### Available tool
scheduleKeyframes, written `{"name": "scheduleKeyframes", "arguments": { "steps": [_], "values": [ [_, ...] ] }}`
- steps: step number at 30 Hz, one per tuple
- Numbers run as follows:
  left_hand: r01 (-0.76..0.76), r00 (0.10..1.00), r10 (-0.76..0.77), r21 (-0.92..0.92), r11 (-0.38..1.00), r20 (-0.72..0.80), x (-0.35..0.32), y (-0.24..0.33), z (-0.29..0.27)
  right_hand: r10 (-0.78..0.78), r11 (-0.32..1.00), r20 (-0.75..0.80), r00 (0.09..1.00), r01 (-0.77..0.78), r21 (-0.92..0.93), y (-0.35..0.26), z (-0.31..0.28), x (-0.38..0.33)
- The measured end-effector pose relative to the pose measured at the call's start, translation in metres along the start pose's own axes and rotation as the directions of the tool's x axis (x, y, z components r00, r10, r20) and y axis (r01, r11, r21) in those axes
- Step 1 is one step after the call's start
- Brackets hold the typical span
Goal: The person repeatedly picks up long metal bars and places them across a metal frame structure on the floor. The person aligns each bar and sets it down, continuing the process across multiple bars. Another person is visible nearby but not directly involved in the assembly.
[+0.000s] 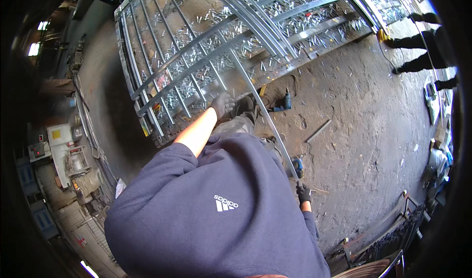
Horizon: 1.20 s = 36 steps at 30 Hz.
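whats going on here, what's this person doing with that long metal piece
A person in a dark blue sweatshirt holds a long thin metal bar with both gloved hands. The left hand grips it near the middle, the right hand holds its near end. The bar's far end lies across a large metal grid frame lying on the dirt floor, which is strewn with small shiny offcuts. Another person's legs show at the far right.

A metalworking shop. Just beyond the gloved fingers (223, 102) lies a large welded steel grille (206, 47) on a grimy concrete floor (364, 125) strewn with small metal offcuts (216, 61). A cordless drill (286, 101) sits to the right of them, and machines and clutter (64, 155) crowd the left wall.
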<state>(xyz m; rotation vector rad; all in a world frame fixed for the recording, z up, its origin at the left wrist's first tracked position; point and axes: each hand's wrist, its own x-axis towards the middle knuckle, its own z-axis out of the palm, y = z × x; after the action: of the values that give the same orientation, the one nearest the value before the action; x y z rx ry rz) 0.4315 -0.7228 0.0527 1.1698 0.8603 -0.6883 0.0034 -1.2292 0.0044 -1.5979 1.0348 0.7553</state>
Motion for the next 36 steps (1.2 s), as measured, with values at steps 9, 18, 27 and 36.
{"name": "scheduleKeyframes", "arguments": {
  "steps": [9,18,27,36],
  "values": [
    [0.086,0.996,-0.089,-0.098,0.991,-0.028,-0.001,-0.014,-0.035,-0.247,0.961,-0.008,0.969,0.244,-0.131,-0.018,0.005,-0.017],
    [0.066,0.998,-0.067,-0.047,0.997,-0.015,-0.003,0.013,-0.043,-0.016,0.998,-0.012,1.0,0.015,-0.061,-0.018,0.005,-0.007],
    [0.059,0.998,-0.058,-0.044,0.997,0.023,-0.009,0.023,-0.047,-0.078,0.994,0.011,0.997,0.078,-0.072,-0.034,-0.006,-0.01],
    [0.028,0.997,-0.016,-0.176,0.984,0.07,-0.027,0.006,-0.055,0.004,0.999,-0.035,0.999,-0.002,0.036,-0.068,0.034,0.005]
  ]
}}
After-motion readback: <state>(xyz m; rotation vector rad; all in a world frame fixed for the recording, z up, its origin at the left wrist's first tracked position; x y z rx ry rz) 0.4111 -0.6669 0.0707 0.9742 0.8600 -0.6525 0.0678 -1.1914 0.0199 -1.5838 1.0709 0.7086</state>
